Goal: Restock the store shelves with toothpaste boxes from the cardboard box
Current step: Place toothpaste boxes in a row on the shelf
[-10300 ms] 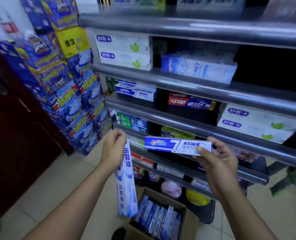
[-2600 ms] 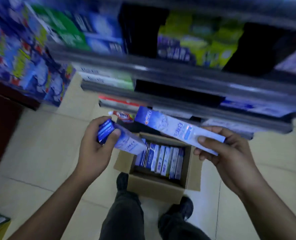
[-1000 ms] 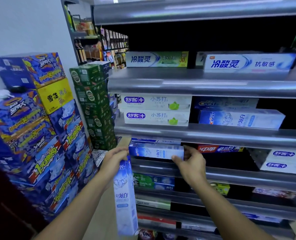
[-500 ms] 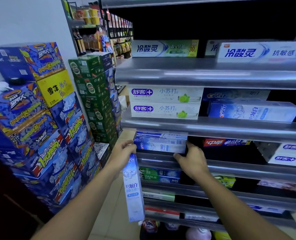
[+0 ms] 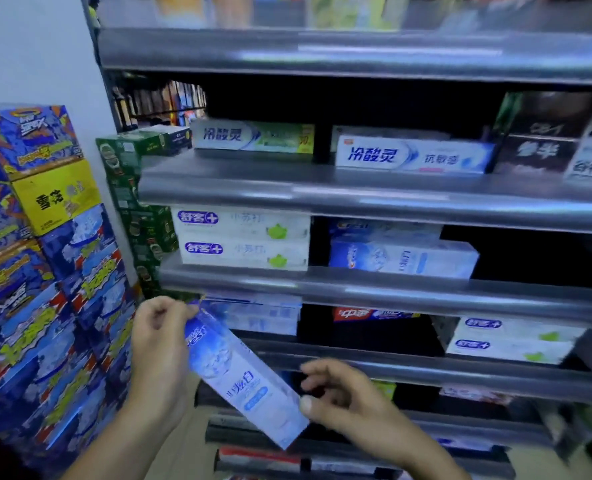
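Observation:
My left hand [image 5: 159, 344] grips the top end of a pale blue toothpaste box [image 5: 242, 379] that slants down to the right in front of the grey metal shelves [image 5: 374, 292]. My right hand [image 5: 343, 400] touches the box's lower end with thumb and fingers loosely curled around it. Just behind the box, similar blue toothpaste boxes [image 5: 263, 315] lie stacked on the third shelf. The cardboard box is out of view.
White toothpaste boxes [image 5: 242, 239] and a blue box [image 5: 402, 258] fill the shelf above. More white boxes [image 5: 509, 341] sit at the right. Stacked blue and yellow drink cartons [image 5: 41, 271] stand at the left, green cartons [image 5: 138, 202] behind them.
My right hand left the box it pushed onto the third shelf and came down to the lower end of the box in my left hand, which tilted from hanging upright to slanting.

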